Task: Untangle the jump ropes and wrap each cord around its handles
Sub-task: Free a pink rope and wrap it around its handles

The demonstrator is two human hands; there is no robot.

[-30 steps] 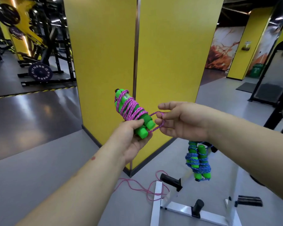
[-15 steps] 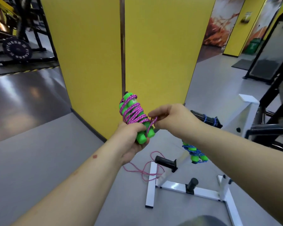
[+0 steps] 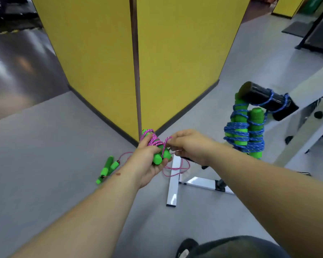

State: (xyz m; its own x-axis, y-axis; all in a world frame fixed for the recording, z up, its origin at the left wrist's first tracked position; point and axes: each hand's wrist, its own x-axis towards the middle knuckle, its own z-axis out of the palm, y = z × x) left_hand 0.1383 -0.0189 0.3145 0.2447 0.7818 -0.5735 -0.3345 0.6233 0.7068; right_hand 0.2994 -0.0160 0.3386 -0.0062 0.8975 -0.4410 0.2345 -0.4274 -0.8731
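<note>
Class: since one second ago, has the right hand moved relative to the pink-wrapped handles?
Yes. The right hand has drawn closer to the pink-wrapped handles, pinching the cord end against them.

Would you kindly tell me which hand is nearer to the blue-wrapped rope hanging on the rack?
Right. The right hand is just left of the blue-wrapped rope; the left hand, gripping the pink-wrapped handles, sits farther left.

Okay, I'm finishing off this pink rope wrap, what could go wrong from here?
1. The right hand only pinches the pink cord's end; if it slips before being tucked, the wraps on the handles in the left hand may loosen.
2. A third rope lies loose on the floor by the white frame, near your feet, so it could trip you.
</note>
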